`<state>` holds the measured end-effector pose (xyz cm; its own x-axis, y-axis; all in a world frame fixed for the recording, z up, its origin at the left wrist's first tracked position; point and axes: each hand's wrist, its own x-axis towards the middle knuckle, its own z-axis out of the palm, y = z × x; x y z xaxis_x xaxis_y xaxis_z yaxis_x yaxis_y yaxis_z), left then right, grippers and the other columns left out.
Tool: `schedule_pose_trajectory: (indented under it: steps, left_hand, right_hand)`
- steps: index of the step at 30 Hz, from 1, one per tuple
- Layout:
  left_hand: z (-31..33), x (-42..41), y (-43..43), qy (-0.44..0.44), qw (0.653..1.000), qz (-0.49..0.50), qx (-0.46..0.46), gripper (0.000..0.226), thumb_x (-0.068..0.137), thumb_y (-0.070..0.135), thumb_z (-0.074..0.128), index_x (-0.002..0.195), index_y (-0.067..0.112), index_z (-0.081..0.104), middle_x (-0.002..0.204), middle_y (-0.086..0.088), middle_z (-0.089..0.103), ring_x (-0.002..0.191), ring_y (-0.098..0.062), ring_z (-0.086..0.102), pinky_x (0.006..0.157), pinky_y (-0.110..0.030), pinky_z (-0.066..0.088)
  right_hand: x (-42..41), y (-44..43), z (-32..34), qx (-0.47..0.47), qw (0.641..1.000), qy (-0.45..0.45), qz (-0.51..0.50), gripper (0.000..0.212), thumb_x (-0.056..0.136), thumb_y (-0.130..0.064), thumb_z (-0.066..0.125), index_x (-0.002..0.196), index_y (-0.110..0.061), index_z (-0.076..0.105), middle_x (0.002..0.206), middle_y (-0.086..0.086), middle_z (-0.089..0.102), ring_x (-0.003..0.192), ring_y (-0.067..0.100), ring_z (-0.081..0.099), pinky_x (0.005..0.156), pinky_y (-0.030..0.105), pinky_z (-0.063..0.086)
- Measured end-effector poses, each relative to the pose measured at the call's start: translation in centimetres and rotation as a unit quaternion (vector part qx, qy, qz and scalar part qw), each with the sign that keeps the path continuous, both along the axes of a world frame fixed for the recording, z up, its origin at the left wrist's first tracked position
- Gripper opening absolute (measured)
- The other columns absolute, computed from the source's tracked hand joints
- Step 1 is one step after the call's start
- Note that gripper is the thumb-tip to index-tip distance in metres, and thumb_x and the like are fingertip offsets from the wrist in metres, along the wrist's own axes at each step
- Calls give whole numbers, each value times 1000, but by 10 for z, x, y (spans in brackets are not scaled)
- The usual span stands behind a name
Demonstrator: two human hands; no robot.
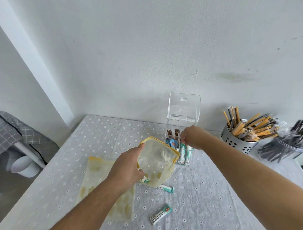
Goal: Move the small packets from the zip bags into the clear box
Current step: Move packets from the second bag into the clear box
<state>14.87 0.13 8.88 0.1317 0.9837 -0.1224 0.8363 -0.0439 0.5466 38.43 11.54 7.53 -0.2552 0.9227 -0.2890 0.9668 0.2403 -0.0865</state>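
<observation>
My left hand (128,164) grips a yellow-edged clear zip bag (157,161), held up with its mouth open; a teal-and-white packet shows at its bottom. My right hand (190,136) reaches over the clear box (184,106), fingers pinched on a white-and-teal packet (184,141) above the front compartment. The box stands with its lid up and holds brown, blue and teal packets. A second zip bag (106,192) lies flat under my left forearm. Two stick packets lie loose on the cloth, one (165,188) just below the held bag and one (160,214) nearer me.
The table has a grey flowered cloth (213,200). A perforated metal cup (238,139) of yellow and black wrapped sticks and a clear jar (284,149) of black sticks stand at the right by the wall. A chair with grey checked fabric (11,132) is at the left.
</observation>
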Motion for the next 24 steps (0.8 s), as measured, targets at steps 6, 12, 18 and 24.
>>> schedule_pose_trajectory:
  steps: [6, 12, 18, 24]
  left_hand:
    - [0, -1, -1, -3, 1000, 4, -1, 82, 76, 10, 67, 146, 29, 29, 117, -6, 60, 79, -17, 54, 75, -20, 41]
    - [-1, -1, -2, -6, 1000, 0, 2, 82, 76, 9, 66, 146, 28, 28, 122, -2, 57, 84, -19, 56, 74, -18, 40]
    - [0, 0, 0, 8, 1000, -4, 4, 83, 75, 9, 66, 146, 28, 28, 119, -3, 58, 75, -12, 46, 74, -19, 40]
    - [5, 4, 1, 14, 1000, -3, -1, 82, 76, 9, 65, 147, 26, 27, 119, -3, 57, 77, -11, 49, 77, -21, 43]
  right_hand:
    - [0, -4, -19, 30, 999, -5, -29, 38, 87, 2, 50, 109, -24, 67, 107, -1, 70, 95, 19, 66, 81, 31, 56]
    - [-5, -5, -22, 46, 998, -29, -44, 40, 84, 6, 48, 107, -18, 69, 107, 4, 69, 93, 23, 67, 77, 30, 57]
    - [-1, -9, -17, 24, 998, 31, -55, 35, 85, 2, 53, 102, -22, 72, 106, 0, 71, 89, 19, 66, 82, 28, 55]
    - [-7, -27, 27, 64, 971, 214, -87, 19, 81, -4, 70, 99, -10, 74, 98, 6, 74, 82, 19, 70, 79, 29, 58]
